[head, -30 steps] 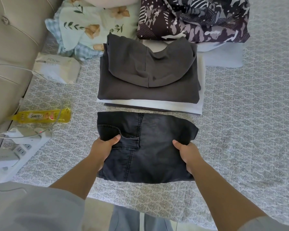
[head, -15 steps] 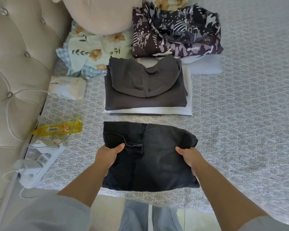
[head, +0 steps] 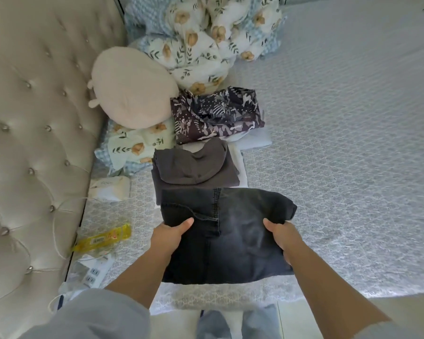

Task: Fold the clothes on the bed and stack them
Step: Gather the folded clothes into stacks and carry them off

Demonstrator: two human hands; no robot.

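Carrying the folded black denim garment [head: 227, 234], left hand [head: 168, 237] and right hand [head: 280, 237] each gripping a side, thumbs on top and fingers curled under, far edge already overlapping the dark grey folded top [head: 194, 167] on the stack. Needing next, by judgement, a forward shift and level lowering, edges squared. Leaving open quilted bed [head: 353, 167] rightward; crowding leftward by tissue pack [head: 109, 188], yellow packet [head: 103, 238] and tufted headboard [head: 34, 143].

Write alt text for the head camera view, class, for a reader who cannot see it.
Two hands, left hand and right hand, grip folded black jeans at each side, holding them near a folded grey top on a bed. A patterned garment lies beyond; a round cushion lies to the left.
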